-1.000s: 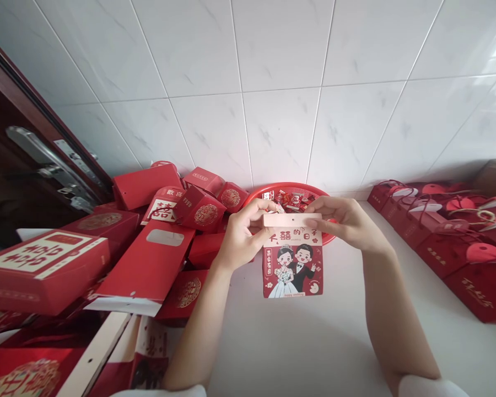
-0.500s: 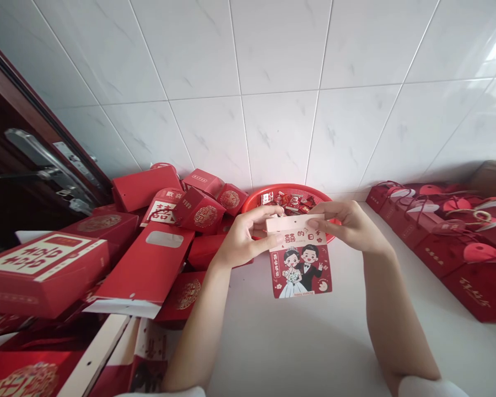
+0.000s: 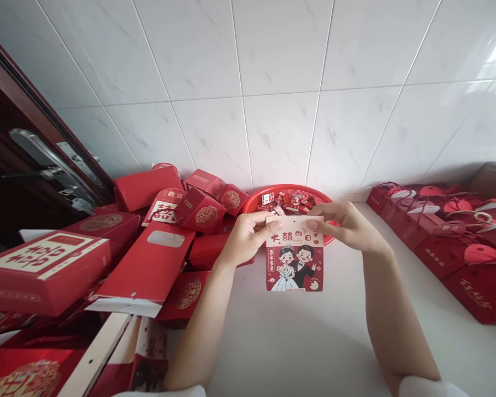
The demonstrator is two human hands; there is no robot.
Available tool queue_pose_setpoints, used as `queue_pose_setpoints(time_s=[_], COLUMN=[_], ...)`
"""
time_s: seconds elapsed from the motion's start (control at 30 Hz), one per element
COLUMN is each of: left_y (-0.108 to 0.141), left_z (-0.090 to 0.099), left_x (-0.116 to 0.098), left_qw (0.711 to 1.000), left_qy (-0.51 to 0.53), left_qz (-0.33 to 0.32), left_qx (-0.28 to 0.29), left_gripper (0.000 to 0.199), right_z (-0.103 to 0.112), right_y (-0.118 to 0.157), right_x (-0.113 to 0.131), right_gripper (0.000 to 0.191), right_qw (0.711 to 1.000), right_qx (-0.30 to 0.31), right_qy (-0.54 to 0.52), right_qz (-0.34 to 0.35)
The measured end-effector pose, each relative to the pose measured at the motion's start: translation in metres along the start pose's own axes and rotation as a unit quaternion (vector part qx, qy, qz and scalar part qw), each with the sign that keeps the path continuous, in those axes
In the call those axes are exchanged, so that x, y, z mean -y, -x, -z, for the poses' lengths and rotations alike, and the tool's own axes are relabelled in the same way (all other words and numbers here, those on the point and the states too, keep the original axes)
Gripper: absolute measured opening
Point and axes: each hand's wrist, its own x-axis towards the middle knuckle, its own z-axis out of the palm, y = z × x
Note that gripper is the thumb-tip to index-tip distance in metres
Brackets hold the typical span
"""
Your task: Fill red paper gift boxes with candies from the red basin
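Observation:
Upright before me, in front of the basket, is a wedding favor box [image 3: 295, 267], cream on top and red below. It looks flat, with a cartoon bride and groom, red lettering and a small hole near its top edge. My left hand [image 3: 247, 236] is closed on its upper left corner, thumb on the front face. The upper right corner is pinched by my right hand [image 3: 345, 225], thumb in front and fingers behind. Just behind the hands stands a red plastic basket [image 3: 252, 203] holding small wrapped candies [image 3: 293, 202], partly hidden by the box.
At left lies a heap of red wedding boxes [image 3: 143, 270], some with gold or cream emblems. A row of red gift bags [image 3: 450, 264] with cord handles stands at right on the white table [image 3: 297, 347]. Behind are a tiled wall [image 3: 279, 132] and a dark door [image 3: 8, 182].
The box has turned squarer to me and come slightly left and up at its lower end. My left thumb has slid up to the top corner, and the left fingers have closed in.

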Motion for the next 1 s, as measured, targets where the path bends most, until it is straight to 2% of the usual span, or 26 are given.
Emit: queue_pose_setpoints(time_s=[0.1,0.3,0.57,0.77,1.0], left_y=[-0.0007,-0.0009,-0.0008,-0.0010,-0.0012], left_z=[-0.0012,-0.0011,-0.0023,-0.0010,0.0013], left_x=[-0.0001,0.0000,0.0000,-0.0025,-0.0052], left_qw=[0.999,0.999,1.000,0.999,0.998], left_qy=[0.015,0.011,0.013,0.021,0.057], left_qz=[0.023,0.026,0.022,0.026,0.012], left_qx=[0.027,0.021,0.009,0.005,-0.034], left_gripper=[0.033,0.032,0.031,0.031,0.033], right_z=[-0.0001,-0.0009,-0.0024,-0.0022,-0.0061], right_y=[-0.0006,-0.0016,-0.0013,-0.0015,-0.0021], right_x=[-0.0017,-0.0055,-0.0055,-0.0057,-0.0081], right_gripper=[0.041,0.043,0.042,0.044,0.050], right_qw=[1.000,0.998,0.997,0.999,0.999], right_qx=[0.012,0.012,-0.005,-0.005,-0.034], right_qy=[0.015,0.062,0.072,0.038,0.001], right_qz=[-0.002,0.012,0.014,0.018,0.006])
